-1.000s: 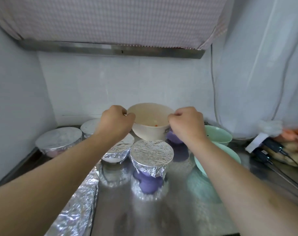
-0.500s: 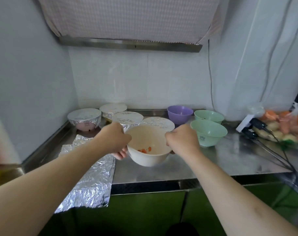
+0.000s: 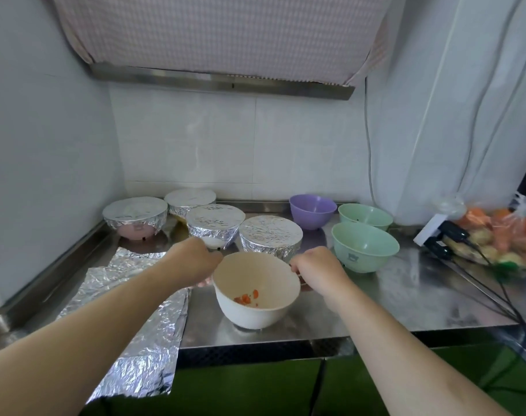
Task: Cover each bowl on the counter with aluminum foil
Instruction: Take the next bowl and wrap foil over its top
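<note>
Both hands grip the cream bowl [image 3: 257, 291] at its rim, left hand [image 3: 195, 259] on the left edge, right hand [image 3: 317, 267] on the right, fingers curled shut on it. It now sits lower than half a second ago, down on the steel counter [image 3: 405, 301] near the front edge. Orange bits lie inside. Crinkled foil sheet [image 3: 141, 334] overhangs the front-left edge. Four foil-capped bowls [image 3: 215, 225] crowd the back-left corner; a purple bowl [image 3: 312, 210] and two green bowls [image 3: 365, 246] stand uncovered at the back.
</note>
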`<state>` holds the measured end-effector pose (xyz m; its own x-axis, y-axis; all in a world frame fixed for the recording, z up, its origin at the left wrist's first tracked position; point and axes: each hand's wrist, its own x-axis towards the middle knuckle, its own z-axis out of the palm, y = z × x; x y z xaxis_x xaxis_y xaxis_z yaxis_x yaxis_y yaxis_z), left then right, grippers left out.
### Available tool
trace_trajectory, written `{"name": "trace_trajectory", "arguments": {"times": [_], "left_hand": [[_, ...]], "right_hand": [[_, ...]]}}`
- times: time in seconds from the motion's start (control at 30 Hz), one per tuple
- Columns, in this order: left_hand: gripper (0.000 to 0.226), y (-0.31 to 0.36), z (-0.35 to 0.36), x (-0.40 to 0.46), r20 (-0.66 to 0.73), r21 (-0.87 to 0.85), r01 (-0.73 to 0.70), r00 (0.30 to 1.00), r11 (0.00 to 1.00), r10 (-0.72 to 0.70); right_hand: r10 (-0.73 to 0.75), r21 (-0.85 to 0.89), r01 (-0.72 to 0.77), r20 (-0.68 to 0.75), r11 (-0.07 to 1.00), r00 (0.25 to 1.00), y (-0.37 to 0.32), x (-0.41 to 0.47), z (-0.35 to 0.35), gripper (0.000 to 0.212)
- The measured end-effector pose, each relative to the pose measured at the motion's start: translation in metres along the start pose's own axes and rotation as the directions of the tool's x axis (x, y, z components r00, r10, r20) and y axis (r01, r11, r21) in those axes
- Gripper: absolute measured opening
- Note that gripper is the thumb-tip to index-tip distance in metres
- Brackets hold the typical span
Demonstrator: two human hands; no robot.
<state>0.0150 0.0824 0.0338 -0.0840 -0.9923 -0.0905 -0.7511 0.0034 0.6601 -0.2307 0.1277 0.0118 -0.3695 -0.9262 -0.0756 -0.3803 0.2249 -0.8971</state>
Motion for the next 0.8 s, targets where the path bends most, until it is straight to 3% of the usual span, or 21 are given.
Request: {"name": "trace_trajectory", "arguments": {"times": [0.07,0.2,0.33,0.47,0.53,0.8], "left_hand": [[0.035,0.006,0.004,0.010,-0.044,0.077,-0.028,0.999,0.997,0.032],[0.028,0.022,0.011,0.036,-0.071,0.202,-0.054,0.995,0.978,0.069],[0.036,0.037,0.023,0.061,0.102,0.093,-0.108,0.990,0.990,0.098],[0.041,0.055,0.034,0.077,0.213,-0.024,-0.078,0.974,0.997,0.081],[0.047,0.063,0.040,0.087,0.227,-0.034,-0.092,0.969,0.995,0.097],[0.033,0.081,0.062,0.125,0.197,-0.017,-0.112,0.974,0.994,0.113]], "right_hand": [[0.041,0.101,-0.044,0.034,0.994,0.999,0.000,0.014,0.002,0.014],[0.085,0.109,-0.087,0.020,0.990,0.996,0.001,0.038,0.002,0.031],[0.123,0.152,-0.141,0.121,0.978,0.985,-0.002,0.055,0.006,0.020],[0.133,0.209,-0.174,0.199,0.962,0.971,-0.003,0.071,0.007,0.025],[0.132,0.199,-0.163,0.159,0.966,0.978,-0.002,0.082,0.007,0.022],[0.133,0.120,-0.139,0.059,0.983,0.989,0.004,0.144,0.018,0.020]]}}
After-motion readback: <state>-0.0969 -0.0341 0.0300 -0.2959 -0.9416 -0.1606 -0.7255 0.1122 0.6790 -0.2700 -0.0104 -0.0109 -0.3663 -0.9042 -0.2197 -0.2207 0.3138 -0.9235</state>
